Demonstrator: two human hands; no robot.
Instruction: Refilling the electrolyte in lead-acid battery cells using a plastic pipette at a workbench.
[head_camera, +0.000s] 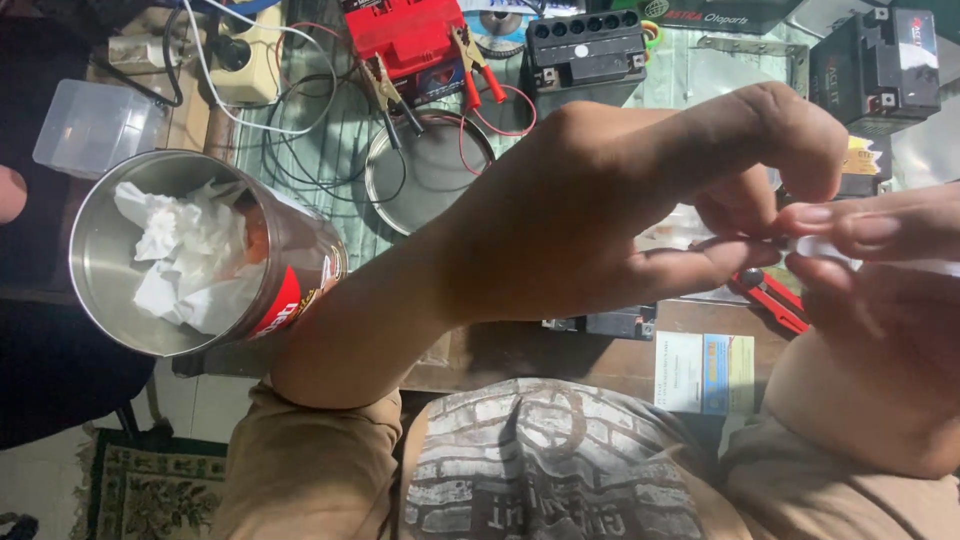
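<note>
Up close, item: small clear plastic piece (822, 246), pale, is showing right of the metal can (190, 255).
Left hand (640, 210): is pinching it.
Right hand (870, 300): is pinching it too.

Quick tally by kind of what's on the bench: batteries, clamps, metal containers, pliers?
Batteries: 4, one red, three black
Clamps: 2
Metal containers: 2, the tin with tissue and the round dish
Red pliers: 1
Total: 9

Crumpled paper (195, 255) in can (100, 250), left of the hands (700, 220).
</note>
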